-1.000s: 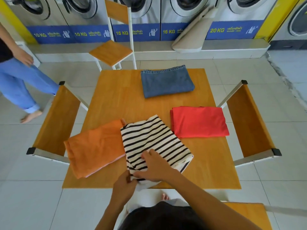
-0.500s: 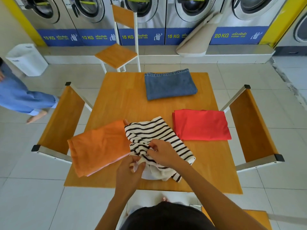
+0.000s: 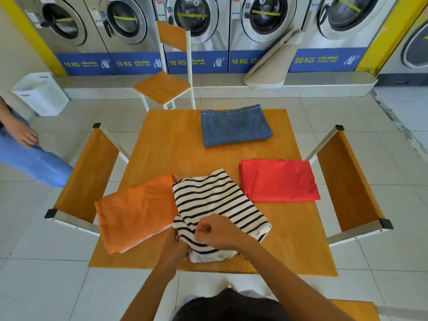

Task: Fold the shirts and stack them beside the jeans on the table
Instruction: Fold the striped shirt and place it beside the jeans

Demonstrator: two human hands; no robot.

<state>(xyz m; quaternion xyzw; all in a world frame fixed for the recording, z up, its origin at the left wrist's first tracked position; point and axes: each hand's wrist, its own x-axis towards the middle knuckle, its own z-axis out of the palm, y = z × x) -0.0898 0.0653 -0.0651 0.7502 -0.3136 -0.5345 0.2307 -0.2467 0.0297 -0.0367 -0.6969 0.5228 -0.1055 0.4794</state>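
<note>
A black-and-white striped shirt (image 3: 215, 200) lies at the near middle of the wooden table (image 3: 176, 144), its near end bunched up. My right hand (image 3: 217, 231) is clenched on that bunched cloth. My left hand (image 3: 176, 249) grips the shirt's near left edge, partly hidden under the fabric. An orange shirt (image 3: 136, 212) lies folded to the left, its right edge under the striped one. To the right a red shirt (image 3: 278, 180) lies folded flat. Folded blue jeans (image 3: 234, 126) rest at the table's far side.
Wooden chairs stand at the left (image 3: 88, 174), right (image 3: 347, 181) and far side (image 3: 164, 86) of the table. Another person (image 3: 27, 149) in blue trousers is at the left edge, near a white bin (image 3: 40, 93). Washing machines (image 3: 196, 31) line the back wall.
Both hands have gathered the striped shirt's near end from flat into a bunch and pulled it toward me. The person at left has shifted further out of view.
</note>
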